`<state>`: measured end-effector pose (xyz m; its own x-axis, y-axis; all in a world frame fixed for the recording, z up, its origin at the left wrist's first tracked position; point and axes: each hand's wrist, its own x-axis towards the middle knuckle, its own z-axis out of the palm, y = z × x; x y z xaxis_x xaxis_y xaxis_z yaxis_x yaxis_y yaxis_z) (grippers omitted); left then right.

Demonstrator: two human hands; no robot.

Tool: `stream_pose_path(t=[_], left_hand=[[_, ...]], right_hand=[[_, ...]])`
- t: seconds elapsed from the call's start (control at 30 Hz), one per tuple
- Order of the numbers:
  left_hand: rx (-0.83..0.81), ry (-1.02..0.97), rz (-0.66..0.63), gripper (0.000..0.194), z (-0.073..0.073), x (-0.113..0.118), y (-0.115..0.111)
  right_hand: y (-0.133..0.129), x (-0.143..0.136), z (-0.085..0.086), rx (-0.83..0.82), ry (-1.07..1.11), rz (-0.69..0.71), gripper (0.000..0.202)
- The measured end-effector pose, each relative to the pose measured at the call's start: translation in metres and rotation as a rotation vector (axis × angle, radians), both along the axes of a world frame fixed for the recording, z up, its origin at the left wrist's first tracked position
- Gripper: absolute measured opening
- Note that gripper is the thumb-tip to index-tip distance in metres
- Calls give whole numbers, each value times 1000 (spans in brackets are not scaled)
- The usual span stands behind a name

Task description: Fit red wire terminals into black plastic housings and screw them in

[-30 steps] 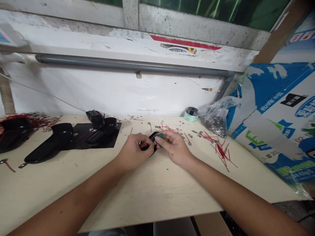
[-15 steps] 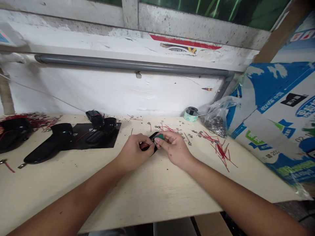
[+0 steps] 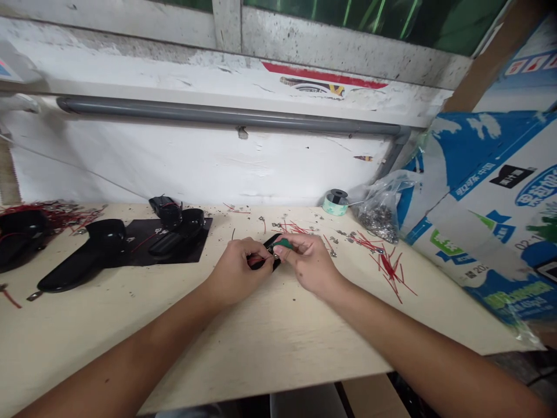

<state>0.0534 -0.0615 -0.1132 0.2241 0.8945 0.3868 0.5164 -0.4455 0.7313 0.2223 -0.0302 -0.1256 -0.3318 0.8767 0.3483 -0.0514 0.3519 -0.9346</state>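
Near the middle of the table, a black plastic part (image 3: 275,265) lies partly covered by my fingers. My left hand (image 3: 239,268) is closed at its left side, with the fingertips pinched over it; what they grip is too small to make out. My right hand (image 3: 311,262) is closed on a small green piece (image 3: 284,243), held between thumb and fingers over the black part's right side. A tiny metal piece shows between the two hands' fingertips.
Black handle-shaped shells (image 3: 80,255) and a dark sheet (image 3: 191,251) lie on the left. Red wires (image 3: 389,268) and small metal pieces are scattered right of the hands. A spool (image 3: 335,203), a clear bag (image 3: 378,215) of metal parts and a printed box (image 3: 487,203) stand behind and right.
The left fingers have shifted slightly over the black part. The right hand keeps its hold on the green piece. The whole view has moved a little.
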Motion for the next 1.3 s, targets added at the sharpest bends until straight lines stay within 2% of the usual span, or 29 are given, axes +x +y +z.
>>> stream_pose_path(t=[0.2,0.3,0.4,0.47,0.53,0.63,0.73,0.83,0.97,1.07,1.2,1.3], left_hand=[[-77,-22,50,17,1,-3,2],[-133,-20,88,20,2,-4,3],[-123,-15,59,20,2,-3,3],[-107,-19,31,19,3,-2,2],[-101,-25,11,17,3,-2,1],[-97,-34,-6,15,2,-3,1],[-67,-49,-4,14,-4,-4,3],[-24,-77,10,13,-12,-2,5],[10,-94,6,13,-19,2,5],[46,-96,17,13,-17,3,5],[211,-75,52,16,-6,-3,4],[447,73,177,15,3,-10,3]], right_hand=[[9,4,2,-82,25,15,35],[19,17,2,-68,81,-105,46],[28,30,1,-64,-152,-289,50],[30,34,-1,-112,-360,-318,47],[31,35,-2,-142,-470,-279,43],[31,33,-3,-143,-470,-282,41],[30,33,1,-312,-303,-248,43],[25,31,7,-522,-42,-66,46],[17,23,10,-568,84,102,48],[13,17,7,-565,80,111,49],[13,17,4,-566,105,89,49],[13,18,4,-578,102,106,48]])
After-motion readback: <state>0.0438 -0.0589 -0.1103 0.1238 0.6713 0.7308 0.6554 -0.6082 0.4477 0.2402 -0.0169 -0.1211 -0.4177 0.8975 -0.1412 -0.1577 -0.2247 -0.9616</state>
